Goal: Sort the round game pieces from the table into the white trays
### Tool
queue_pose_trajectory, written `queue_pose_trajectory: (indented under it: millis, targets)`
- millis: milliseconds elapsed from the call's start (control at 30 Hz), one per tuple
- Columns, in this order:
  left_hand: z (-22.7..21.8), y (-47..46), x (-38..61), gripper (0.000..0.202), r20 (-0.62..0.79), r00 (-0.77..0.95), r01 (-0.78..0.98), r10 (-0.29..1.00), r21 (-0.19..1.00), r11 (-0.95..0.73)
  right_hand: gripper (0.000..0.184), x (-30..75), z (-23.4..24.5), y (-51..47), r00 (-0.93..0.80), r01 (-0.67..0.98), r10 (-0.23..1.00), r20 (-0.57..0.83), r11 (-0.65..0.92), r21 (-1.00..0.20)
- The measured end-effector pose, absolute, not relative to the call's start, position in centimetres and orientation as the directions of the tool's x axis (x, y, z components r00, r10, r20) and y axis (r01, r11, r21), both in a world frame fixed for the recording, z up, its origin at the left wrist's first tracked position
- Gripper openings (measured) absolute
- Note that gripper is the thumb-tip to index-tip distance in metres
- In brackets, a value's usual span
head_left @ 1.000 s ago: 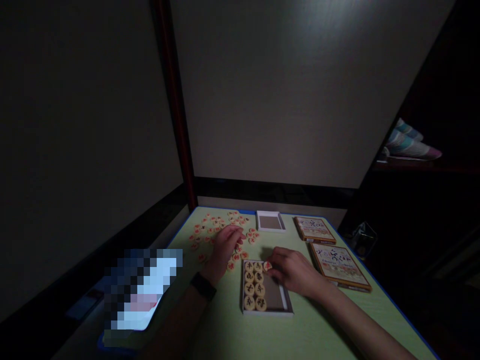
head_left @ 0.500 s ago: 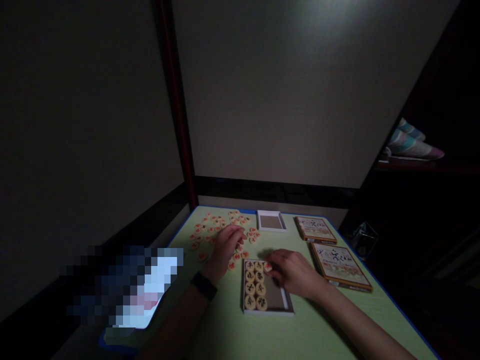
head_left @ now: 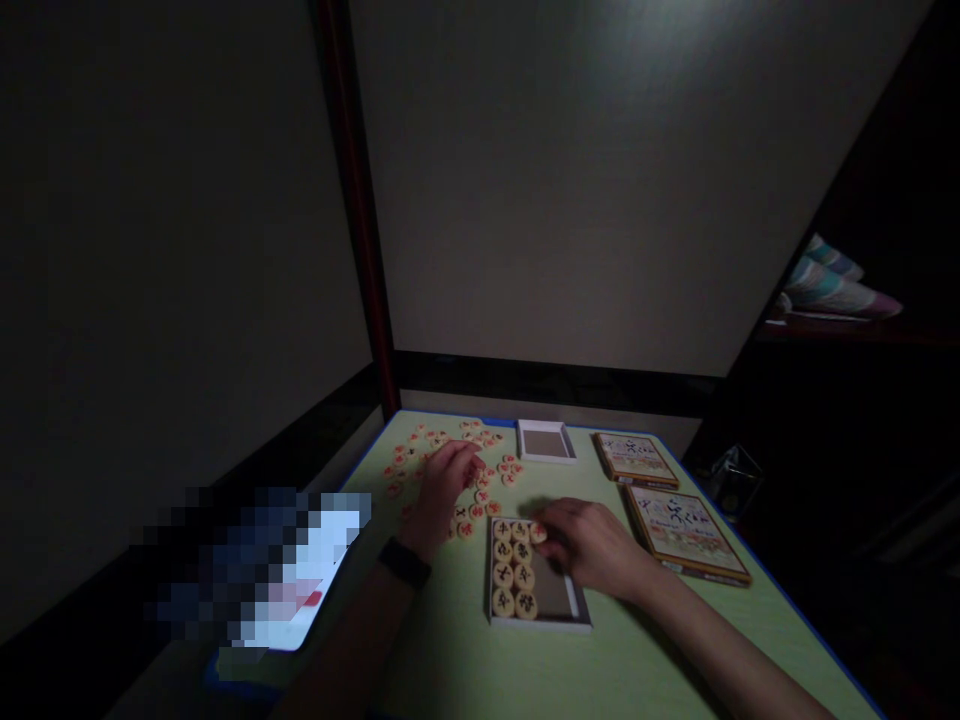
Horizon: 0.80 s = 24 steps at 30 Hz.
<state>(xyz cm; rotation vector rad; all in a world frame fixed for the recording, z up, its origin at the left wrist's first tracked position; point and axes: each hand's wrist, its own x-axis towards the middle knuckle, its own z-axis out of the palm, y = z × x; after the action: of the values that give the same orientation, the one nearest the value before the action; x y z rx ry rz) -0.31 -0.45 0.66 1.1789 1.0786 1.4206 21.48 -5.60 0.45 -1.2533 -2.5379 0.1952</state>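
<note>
My right hand (head_left: 592,540) has its fingertips closed on a round xiangqi piece (head_left: 538,533) with a red character, at the far edge of a shallow box (head_left: 553,597). Two columns of pieces with dark characters (head_left: 503,575) fill the left side of that box; its bare bottom shows on the right. My left hand (head_left: 448,482), with a dark band on the wrist, is over the loose xiangqi pieces (head_left: 510,468) on the table. Its fingers are curled together, and whatever lies between them is hidden.
A second shallow box part (head_left: 546,443) lies at the table's back edge. Two printed boxes (head_left: 682,530) lie along the right side. A lit screen (head_left: 319,570), partly blurred out, is at the left edge. Walls stand behind and to the left.
My left hand has moved slightly left and away from me over the loose pieces, uncovering some near its fingertips. My right hand keeps the red piece at the box's far edge.
</note>
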Motion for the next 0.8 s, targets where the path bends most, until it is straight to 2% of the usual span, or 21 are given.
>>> queue_pose_trajectory:
  millis: [100,200,300,400,567,800]
  targets:
    - [1.1,-0.4,-0.9,0.023,0.148,-0.106,-0.086,0.983,0.984,-0.157,0.028,22.0,1.0,-5.4,-0.557,0.729,0.796,0.239,0.606,-0.319]
    - [1.2,-0.6,-1.3,0.029,0.204,-0.104,0.007,0.973,0.979,-0.204,0.04,22.7,1.3,-5.0,-0.514,0.739,0.821,0.246,0.57,-0.359]
    - [1.1,-0.7,-1.5,0.029,0.229,-0.093,0.093,0.969,0.971,-0.22,0.047,23.2,1.1,-4.6,-0.473,0.779,0.862,0.181,0.505,-0.372]
    - [0.9,-0.6,-1.5,0.028,0.235,-0.123,0.12,0.964,0.968,-0.22,0.047,23.4,0.6,-4.3,-0.47,0.789,0.876,0.108,0.472,-0.392]
    - [1.1,-0.3,-1.9,0.027,0.252,-0.183,0.086,0.95,0.967,-0.24,0.044,23.1,0.2,-4.1,-0.449,0.804,0.889,0.092,0.447,-0.393]
    - [1.7,0.7,-4.0,0.026,0.183,-0.361,-0.061,0.915,0.974,-0.219,0.045,22.4,0.7,-4.7,-0.413,0.862,0.91,0.044,0.406,-0.302]
